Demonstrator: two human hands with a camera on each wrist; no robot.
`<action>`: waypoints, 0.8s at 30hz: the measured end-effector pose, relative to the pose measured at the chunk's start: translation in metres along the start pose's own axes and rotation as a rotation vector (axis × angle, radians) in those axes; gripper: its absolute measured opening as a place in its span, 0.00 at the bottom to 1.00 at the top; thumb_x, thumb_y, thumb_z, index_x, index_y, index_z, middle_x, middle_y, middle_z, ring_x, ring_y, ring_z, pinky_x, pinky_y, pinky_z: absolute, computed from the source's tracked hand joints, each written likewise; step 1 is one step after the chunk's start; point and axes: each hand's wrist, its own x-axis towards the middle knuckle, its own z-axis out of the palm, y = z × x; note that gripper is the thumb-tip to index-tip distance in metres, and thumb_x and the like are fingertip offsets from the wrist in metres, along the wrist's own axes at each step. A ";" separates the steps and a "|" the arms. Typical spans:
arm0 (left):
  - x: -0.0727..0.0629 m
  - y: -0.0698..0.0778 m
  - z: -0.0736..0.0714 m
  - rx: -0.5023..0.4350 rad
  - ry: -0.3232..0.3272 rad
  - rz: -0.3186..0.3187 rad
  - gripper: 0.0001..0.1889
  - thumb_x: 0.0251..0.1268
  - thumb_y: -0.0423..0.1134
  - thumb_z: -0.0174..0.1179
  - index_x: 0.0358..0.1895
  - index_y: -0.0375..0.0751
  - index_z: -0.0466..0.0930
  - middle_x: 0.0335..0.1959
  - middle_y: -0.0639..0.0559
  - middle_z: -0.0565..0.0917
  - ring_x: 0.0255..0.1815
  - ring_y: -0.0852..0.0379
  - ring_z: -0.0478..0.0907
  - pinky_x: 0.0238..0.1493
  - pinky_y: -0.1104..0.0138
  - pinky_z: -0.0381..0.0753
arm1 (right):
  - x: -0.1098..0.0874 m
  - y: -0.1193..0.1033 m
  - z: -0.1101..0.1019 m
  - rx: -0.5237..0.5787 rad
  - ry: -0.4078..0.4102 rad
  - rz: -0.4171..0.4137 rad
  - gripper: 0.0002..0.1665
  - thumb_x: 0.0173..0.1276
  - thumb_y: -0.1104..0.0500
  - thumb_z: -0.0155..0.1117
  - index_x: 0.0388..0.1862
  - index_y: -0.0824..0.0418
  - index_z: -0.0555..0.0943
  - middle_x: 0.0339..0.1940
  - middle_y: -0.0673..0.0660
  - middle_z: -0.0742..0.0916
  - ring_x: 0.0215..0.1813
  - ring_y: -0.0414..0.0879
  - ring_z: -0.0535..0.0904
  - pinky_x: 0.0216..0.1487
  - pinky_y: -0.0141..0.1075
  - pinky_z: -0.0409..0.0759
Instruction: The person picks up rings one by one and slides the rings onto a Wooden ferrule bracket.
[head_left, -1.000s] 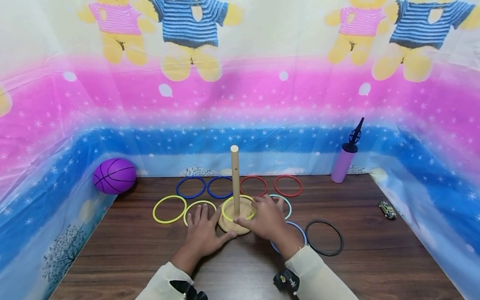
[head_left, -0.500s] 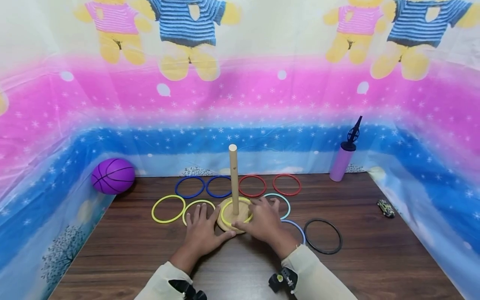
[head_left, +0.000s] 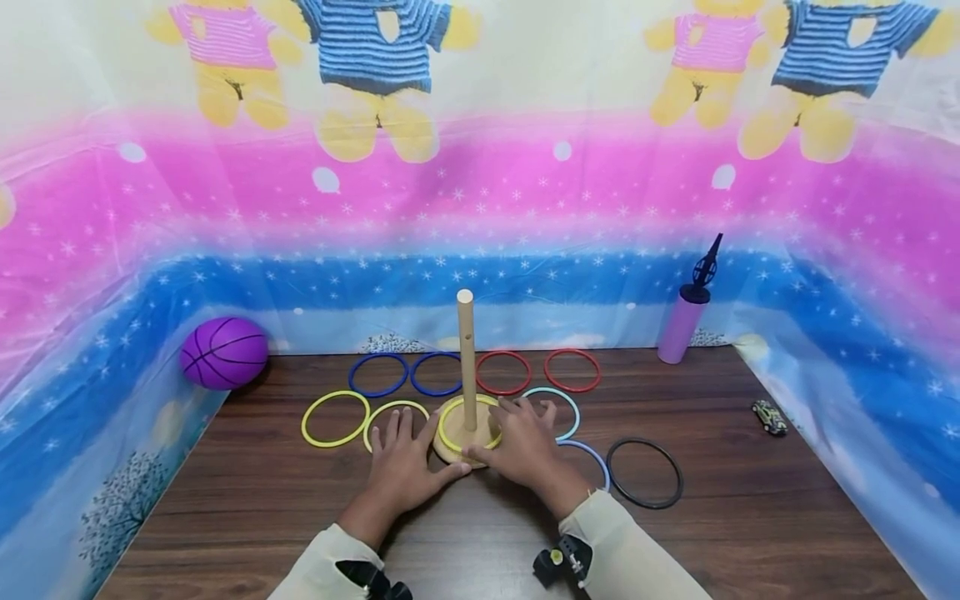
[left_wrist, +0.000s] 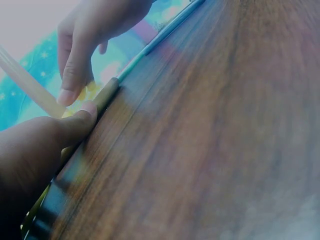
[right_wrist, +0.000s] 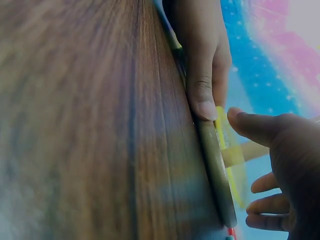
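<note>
A round wooden base (head_left: 446,447) with an upright wooden peg (head_left: 467,358) stands mid-table. Round the peg's foot lies a yellow ring (head_left: 444,437), close over the base. My left hand (head_left: 401,462) rests against the base's left and front, fingers spread and mostly straight, thumb at the rim. Its fingertips overlap a pale yellow ring (head_left: 369,433). My right hand (head_left: 528,442) hovers at the right side of the ring on the peg. In the right wrist view, its thumb and fingers stand apart, right beside that yellow ring (right_wrist: 235,175).
Rings lie flat around the base: yellow (head_left: 305,412), two blue (head_left: 352,379), two red (head_left: 599,375), mint (head_left: 578,417), light blue (head_left: 603,467) and black (head_left: 679,479). A purple ball (head_left: 223,353) sits at left; a hand pump (head_left: 681,329) and a toy car (head_left: 770,418) are at right.
The yellow ring has come down the peg from just above the base to close on it. My right hand has lowered and shifted slightly left; the left hand keeps its place.
</note>
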 end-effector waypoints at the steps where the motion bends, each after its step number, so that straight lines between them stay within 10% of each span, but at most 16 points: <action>1: 0.000 0.000 0.000 0.001 0.002 0.002 0.57 0.62 0.84 0.61 0.88 0.53 0.63 0.83 0.28 0.65 0.88 0.26 0.55 0.80 0.21 0.52 | 0.000 0.000 0.000 0.004 -0.004 0.003 0.44 0.62 0.26 0.79 0.61 0.58 0.90 0.66 0.58 0.90 0.67 0.58 0.82 0.74 0.80 0.60; 9: 0.002 -0.001 0.001 0.004 -0.003 -0.003 0.58 0.62 0.85 0.59 0.89 0.54 0.61 0.83 0.28 0.64 0.89 0.27 0.52 0.81 0.22 0.50 | 0.001 0.003 -0.002 0.014 -0.034 0.029 0.28 0.56 0.32 0.86 0.35 0.52 0.86 0.27 0.46 0.84 0.56 0.55 0.81 0.74 0.79 0.59; 24: 0.002 -0.001 0.002 -0.006 -0.008 -0.012 0.58 0.61 0.85 0.59 0.88 0.55 0.62 0.84 0.28 0.63 0.89 0.27 0.52 0.82 0.22 0.49 | 0.001 0.004 -0.002 0.023 -0.011 0.025 0.30 0.58 0.31 0.85 0.43 0.53 0.89 0.34 0.48 0.87 0.56 0.54 0.81 0.74 0.81 0.59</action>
